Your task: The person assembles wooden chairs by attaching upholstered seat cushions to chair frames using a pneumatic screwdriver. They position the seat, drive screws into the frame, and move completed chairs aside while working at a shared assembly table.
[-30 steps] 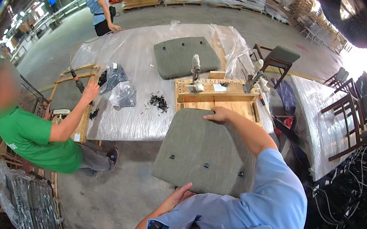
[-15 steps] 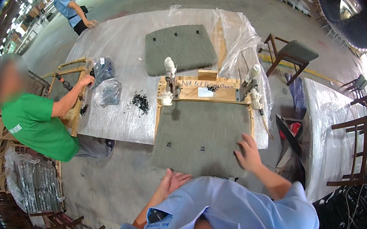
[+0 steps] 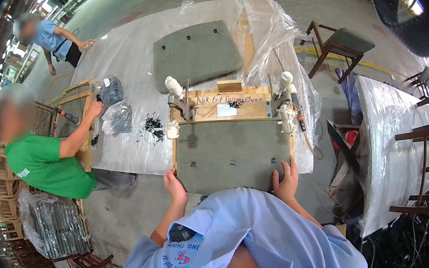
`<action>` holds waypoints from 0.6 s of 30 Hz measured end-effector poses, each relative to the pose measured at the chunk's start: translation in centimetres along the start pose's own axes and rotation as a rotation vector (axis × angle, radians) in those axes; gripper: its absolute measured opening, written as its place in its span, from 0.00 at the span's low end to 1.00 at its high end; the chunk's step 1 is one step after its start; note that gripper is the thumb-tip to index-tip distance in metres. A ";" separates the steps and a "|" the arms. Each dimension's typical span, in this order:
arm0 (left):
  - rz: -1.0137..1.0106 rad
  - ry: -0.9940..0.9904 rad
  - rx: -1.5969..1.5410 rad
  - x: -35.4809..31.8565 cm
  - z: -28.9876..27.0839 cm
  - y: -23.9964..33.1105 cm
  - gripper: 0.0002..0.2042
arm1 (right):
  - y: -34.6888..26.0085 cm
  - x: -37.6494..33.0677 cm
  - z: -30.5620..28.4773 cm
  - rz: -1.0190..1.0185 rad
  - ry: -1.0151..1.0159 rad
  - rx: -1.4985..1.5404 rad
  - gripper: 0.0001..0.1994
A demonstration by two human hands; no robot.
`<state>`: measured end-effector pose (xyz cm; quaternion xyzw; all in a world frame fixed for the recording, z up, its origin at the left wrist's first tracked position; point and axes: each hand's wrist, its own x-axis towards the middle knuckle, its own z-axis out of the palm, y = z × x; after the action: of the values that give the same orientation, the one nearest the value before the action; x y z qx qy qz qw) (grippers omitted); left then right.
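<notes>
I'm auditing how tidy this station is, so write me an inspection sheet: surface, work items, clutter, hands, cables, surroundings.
Surface: table, covered in clear plastic.
Work items: grey-green panel lying on wooden jig; second panel farther back.
Clutter: small black parts in a loose heap; plastic bags nearby.
Hands: left hand at the panel's near left corner; right hand at its right edge, fingers extended.
Cables: thin hose looping near the red-and-black power tool.
Surroundings: green-shirted co-worker at left; person in light blue beyond; upholstered chair back right.
</notes>
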<state>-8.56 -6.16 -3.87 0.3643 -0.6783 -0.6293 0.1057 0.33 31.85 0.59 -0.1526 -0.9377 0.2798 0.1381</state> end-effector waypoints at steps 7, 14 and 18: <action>0.234 0.178 0.286 3.5 4.0 1.0 0.23 | -0.5 3.2 2.6 -0.021 0.080 -0.084 0.23; 0.309 0.173 0.383 4.4 4.2 -0.1 0.23 | -0.8 3.4 2.8 0.010 0.088 0.006 0.21; 0.359 0.166 0.550 4.3 4.4 -0.4 0.22 | 0.5 2.8 3.4 -0.040 0.107 -0.022 0.21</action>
<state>-14.14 -5.37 -6.42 0.3037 -0.8652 -0.3621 0.1673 -3.34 31.66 -1.96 -0.1502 -0.9349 0.2579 0.1921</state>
